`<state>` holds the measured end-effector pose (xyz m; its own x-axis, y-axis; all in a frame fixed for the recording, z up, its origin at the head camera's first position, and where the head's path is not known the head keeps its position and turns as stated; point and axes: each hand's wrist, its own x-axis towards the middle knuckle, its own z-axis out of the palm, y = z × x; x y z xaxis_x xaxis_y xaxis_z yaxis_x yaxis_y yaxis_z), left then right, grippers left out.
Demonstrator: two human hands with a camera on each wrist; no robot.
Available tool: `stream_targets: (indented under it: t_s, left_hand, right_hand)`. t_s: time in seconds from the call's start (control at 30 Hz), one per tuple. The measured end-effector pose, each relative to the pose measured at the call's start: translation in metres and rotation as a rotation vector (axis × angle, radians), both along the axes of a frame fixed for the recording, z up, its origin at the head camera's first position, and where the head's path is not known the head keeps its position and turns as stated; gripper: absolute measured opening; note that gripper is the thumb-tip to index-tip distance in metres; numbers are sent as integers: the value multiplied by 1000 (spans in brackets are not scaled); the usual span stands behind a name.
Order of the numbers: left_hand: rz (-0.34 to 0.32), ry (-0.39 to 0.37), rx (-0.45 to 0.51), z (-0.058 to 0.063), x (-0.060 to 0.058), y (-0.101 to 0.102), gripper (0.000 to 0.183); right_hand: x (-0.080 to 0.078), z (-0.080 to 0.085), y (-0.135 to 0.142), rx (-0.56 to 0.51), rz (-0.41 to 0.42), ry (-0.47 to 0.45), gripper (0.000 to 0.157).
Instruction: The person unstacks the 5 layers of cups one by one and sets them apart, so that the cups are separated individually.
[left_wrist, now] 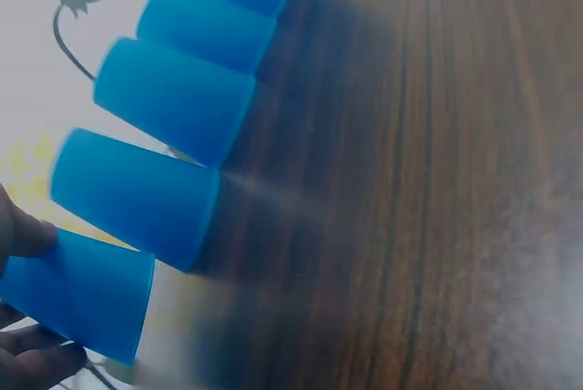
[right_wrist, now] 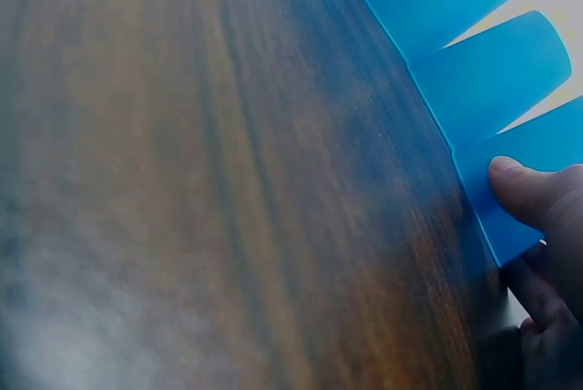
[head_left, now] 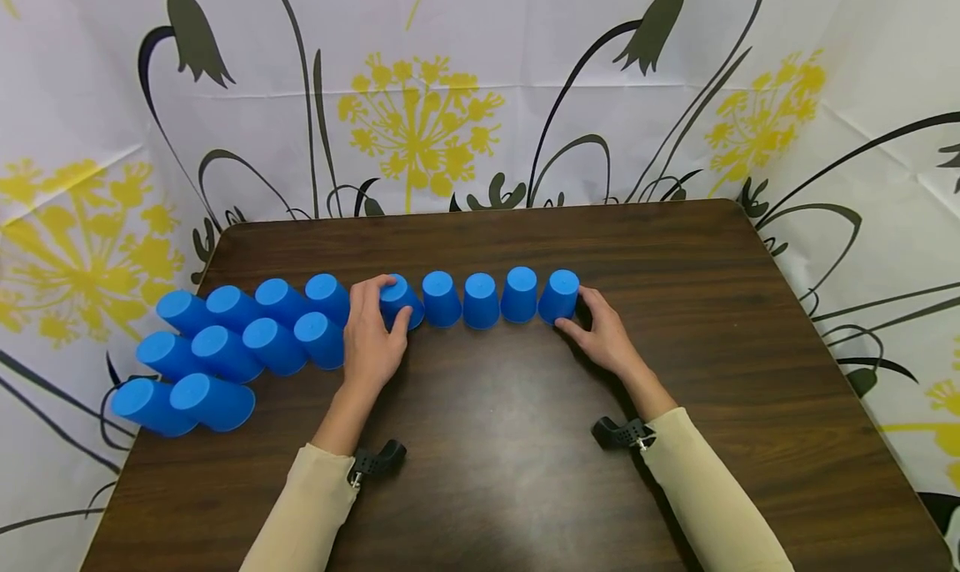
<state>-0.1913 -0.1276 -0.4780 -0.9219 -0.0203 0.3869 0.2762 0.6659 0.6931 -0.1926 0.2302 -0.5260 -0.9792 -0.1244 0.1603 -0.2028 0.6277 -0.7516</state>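
Five blue plastic cups stand upside down in a row across the table. My left hand (head_left: 372, 332) holds the leftmost blue cup (head_left: 402, 299), with the thumb on its near side; in the left wrist view that cup (left_wrist: 86, 294) sits between thumb and fingers. At the other end, my right hand (head_left: 606, 336) grips the rightmost blue cup (head_left: 559, 295), its thumb pressed to the near side low on the wall, as the right wrist view shows. Between them stand three more cups, the middle one (head_left: 481, 300) slightly nearer to me.
To the left of my left hand, several more upside-down blue cups (head_left: 273, 345) stand in staggered rows on the dark wooden table (head_left: 510, 439). A white curtain with yellow and grey flowers (head_left: 525, 97) hangs behind the table. Each wrist wears a black strap (head_left: 378, 462).
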Motion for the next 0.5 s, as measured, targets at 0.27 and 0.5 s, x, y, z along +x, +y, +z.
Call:
stream_targets:
  t_s: [0.27, 0.5]
  left_hand:
    - [-62, -1, 89, 33, 53, -15, 49]
    - [-2, -37, 74, 45, 103, -55, 53]
  right_hand:
    - [0, 1, 0, 1, 0, 7, 59]
    - [0, 1, 0, 14, -3, -8, 60]
